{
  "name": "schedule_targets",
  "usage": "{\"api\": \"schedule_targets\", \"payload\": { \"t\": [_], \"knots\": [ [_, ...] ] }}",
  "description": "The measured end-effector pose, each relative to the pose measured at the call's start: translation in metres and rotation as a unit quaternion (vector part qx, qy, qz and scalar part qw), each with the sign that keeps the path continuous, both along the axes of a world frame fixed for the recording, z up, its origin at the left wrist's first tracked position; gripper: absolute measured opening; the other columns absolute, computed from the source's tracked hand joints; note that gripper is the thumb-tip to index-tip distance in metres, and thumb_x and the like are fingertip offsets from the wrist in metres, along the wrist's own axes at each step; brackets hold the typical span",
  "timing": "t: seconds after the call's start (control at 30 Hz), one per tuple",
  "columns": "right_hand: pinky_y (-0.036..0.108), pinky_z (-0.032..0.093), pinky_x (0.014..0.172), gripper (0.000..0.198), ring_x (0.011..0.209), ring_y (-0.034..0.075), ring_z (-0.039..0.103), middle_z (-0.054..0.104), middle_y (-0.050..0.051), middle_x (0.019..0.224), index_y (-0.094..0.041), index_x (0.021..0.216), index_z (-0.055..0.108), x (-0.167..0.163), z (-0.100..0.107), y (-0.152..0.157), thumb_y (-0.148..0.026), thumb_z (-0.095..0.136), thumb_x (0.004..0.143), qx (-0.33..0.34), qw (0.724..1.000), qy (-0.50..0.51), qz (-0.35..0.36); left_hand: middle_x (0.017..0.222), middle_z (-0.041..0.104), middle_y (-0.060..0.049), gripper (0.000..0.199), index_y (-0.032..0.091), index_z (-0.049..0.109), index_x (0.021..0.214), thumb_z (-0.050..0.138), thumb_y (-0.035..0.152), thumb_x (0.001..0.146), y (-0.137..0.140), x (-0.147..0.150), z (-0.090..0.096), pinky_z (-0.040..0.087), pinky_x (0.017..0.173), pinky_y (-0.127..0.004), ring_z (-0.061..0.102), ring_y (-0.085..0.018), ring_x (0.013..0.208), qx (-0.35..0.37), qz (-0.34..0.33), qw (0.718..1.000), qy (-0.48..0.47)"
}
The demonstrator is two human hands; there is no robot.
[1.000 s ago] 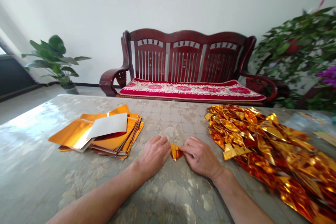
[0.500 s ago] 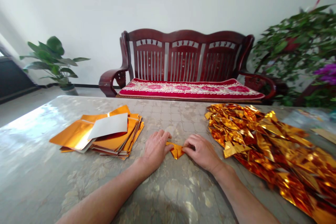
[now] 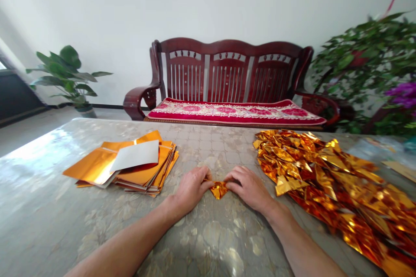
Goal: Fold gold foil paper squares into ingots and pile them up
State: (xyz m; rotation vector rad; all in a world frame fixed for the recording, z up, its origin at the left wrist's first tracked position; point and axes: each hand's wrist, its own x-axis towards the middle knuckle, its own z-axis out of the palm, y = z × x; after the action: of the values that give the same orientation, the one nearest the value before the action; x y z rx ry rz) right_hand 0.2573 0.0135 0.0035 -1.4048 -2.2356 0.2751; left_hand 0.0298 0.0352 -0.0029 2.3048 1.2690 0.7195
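Note:
A small folded piece of gold foil paper (image 3: pixel 219 190) is held at the middle of the table, its lower part pointing toward me. My left hand (image 3: pixel 192 185) pinches its left end between thumb and fingers. At the right end, my right hand (image 3: pixel 247 185) grips it the same way. Left of my hands lies a stack of flat gold foil sheets (image 3: pixel 143 177), with one sheet (image 3: pixel 134 156) on top showing its pale side. To the right spreads a large heap of folded gold foil pieces (image 3: pixel 325 177).
The table (image 3: pixel 107 233) has a shiny patterned cover. Clear plastic (image 3: pixel 373 149) lies at its far right. Behind the table stands a dark wooden bench (image 3: pixel 227 73) with a red floral cushion (image 3: pixel 240 111). Potted plants (image 3: pixel 69 78) stand on both sides.
The foil piece looks narrower and more crumpled at its top edge, and its ends are more enclosed by my fingers. My left fingers have curled closer around it.

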Motion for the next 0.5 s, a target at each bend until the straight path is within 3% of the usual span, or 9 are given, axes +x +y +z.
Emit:
{"api": "schedule_targets", "payload": {
  "t": [0.17,0.27,0.4,0.5],
  "knots": [
    [0.027,0.041,0.066,0.01,0.076,0.016,0.058,0.063,-0.002,0.077,-0.022,0.075,0.062,-0.002,-0.002,0.001,-0.023,0.067,0.083,-0.025,0.998,0.061,-0.01,0.072,0.059,0.004,0.014,0.019,0.055,0.074,0.063,0.016,0.086,-0.002,-0.002,-0.002,0.04,0.065,-0.021,0.055,-0.012,0.07,0.003,-0.006,0.995,-0.103],
    [0.026,0.041,0.064,0.01,0.074,0.015,0.058,0.062,-0.003,0.077,-0.022,0.076,0.06,-0.004,-0.003,-0.001,-0.02,0.064,0.085,-0.03,0.996,0.086,-0.018,0.076,0.061,0.004,0.006,0.019,0.061,0.083,0.064,0.014,0.084,-0.003,-0.003,0.0,0.042,0.067,-0.021,0.057,-0.012,0.072,0.012,-0.003,0.993,-0.117],
    [0.028,0.041,0.068,0.014,0.076,0.016,0.056,0.06,-0.001,0.076,-0.022,0.076,0.058,-0.008,0.002,-0.004,-0.019,0.061,0.089,0.068,0.995,0.07,0.007,0.083,0.065,0.001,0.016,0.022,0.069,0.103,0.067,0.022,0.087,-0.005,-0.003,0.006,0.044,0.073,-0.024,0.061,-0.015,0.081,0.048,-0.01,0.996,-0.07],
    [0.03,0.042,0.071,0.016,0.077,0.017,0.054,0.06,0.001,0.075,-0.022,0.077,0.058,-0.011,0.005,-0.006,-0.024,0.058,0.094,0.145,0.986,0.066,0.044,0.083,0.065,0.0,0.017,0.026,0.074,0.095,0.059,0.032,0.095,-0.009,-0.003,0.01,0.043,0.076,-0.025,0.06,-0.015,0.083,0.091,-0.033,0.995,-0.022]
  ]
}}
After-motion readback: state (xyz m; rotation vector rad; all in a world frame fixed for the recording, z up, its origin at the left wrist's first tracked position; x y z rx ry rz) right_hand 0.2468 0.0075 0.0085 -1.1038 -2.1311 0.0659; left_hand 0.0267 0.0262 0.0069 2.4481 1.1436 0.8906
